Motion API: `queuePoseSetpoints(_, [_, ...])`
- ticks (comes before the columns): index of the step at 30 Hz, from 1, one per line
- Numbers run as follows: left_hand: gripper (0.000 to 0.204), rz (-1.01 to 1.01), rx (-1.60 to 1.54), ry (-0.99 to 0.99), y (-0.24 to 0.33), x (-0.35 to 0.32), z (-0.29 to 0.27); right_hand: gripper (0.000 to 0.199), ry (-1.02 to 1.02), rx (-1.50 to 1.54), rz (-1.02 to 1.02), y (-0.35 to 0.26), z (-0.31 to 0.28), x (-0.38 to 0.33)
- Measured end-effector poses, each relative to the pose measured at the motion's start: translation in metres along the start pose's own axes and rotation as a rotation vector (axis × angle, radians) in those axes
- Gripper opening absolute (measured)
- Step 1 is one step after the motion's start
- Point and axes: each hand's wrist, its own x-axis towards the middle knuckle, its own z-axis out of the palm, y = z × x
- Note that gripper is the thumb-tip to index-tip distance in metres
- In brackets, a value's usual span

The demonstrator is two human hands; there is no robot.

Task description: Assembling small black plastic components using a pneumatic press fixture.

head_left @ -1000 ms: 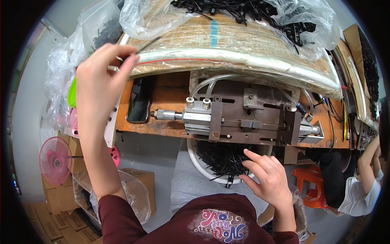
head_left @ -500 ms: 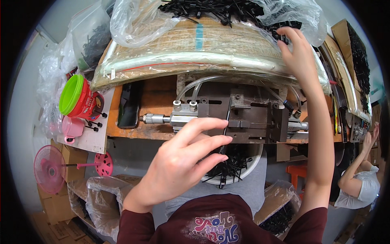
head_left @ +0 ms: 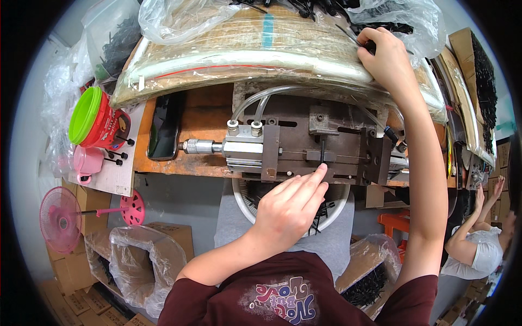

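Black part: a thin black plastic strip [head_left: 323, 151] stands upright in the slot of the grey metal press jig [head_left: 304, 144], at the middle of the orange wooden surface [head_left: 198, 122].
Left hand: the left hand [head_left: 291, 209] lies palm down at the near edge of the jig, its index fingertip [head_left: 322, 169] touching the foot of the strip; the grip is loose, fingers extended and closing on nothing.
Right hand: the right hand [head_left: 387, 54] reaches to the far right, its grip pinched shut on a few black plastic strips [head_left: 353, 37] at the mouth of a clear plastic bag [head_left: 402, 19].
Bowl: a white round basin [head_left: 337, 204] of black pieces sits under the jig, just beyond the left hand.
Left side: a red tub with a green lid [head_left: 95, 119] and a pink cup [head_left: 87, 163] stand on a white board; a black phone [head_left: 165, 127] lies beside them.
Floor: a pink fan [head_left: 61, 220] stands near left.
Far right: another person in white [head_left: 478, 244] works well apart.
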Motion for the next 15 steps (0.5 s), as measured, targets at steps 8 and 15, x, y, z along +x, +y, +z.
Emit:
queuePoseSetpoints(8, [0.021, -0.01, 0.108, -0.012, 0.002, 0.007, 0.006, 0.019, 0.052, 0.083, -0.055, -0.027, -0.02, -0.017])
queuePoseSetpoints(15, [0.022, -0.027, 0.109, -0.014, 0.003, 0.007, 0.005, 0.021, 0.03, 0.237, 0.042, -0.02, -0.028, -0.025])
